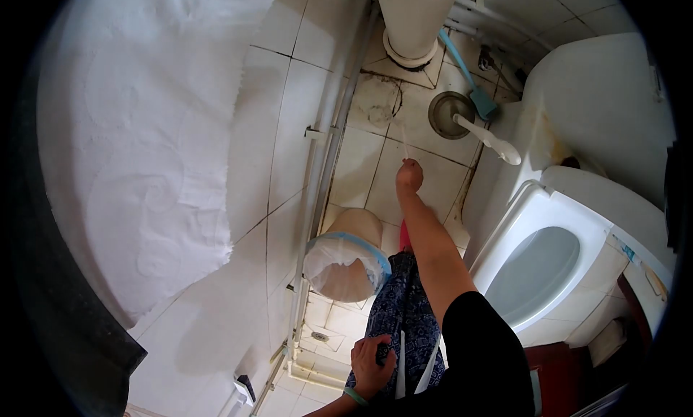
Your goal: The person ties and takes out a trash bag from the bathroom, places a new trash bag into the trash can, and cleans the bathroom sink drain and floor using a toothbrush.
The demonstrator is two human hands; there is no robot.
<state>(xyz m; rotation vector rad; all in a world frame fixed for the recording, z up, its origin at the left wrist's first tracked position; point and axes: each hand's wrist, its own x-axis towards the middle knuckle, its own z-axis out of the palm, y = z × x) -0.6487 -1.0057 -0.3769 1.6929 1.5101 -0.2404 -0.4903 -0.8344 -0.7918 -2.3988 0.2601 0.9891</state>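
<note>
My right hand is stretched out over the tiled floor, fingers closed round a thin pale stick. The stick points up the view towards a faint, blurred round shape near a dark ring-shaped mark on the tiles; its far end is hard to make out. My left hand, with a green band at the wrist, rests by the patterned dark blue trousers at the knee. Its thumb and fingers are apart and curved, with dark cloth between them.
A lined bin stands left of my legs. Right are a white toilet and a brush holder with a white-handled brush. A blue-green brush lies behind. Pipes run along the wall; a wide pipe meets the floor.
</note>
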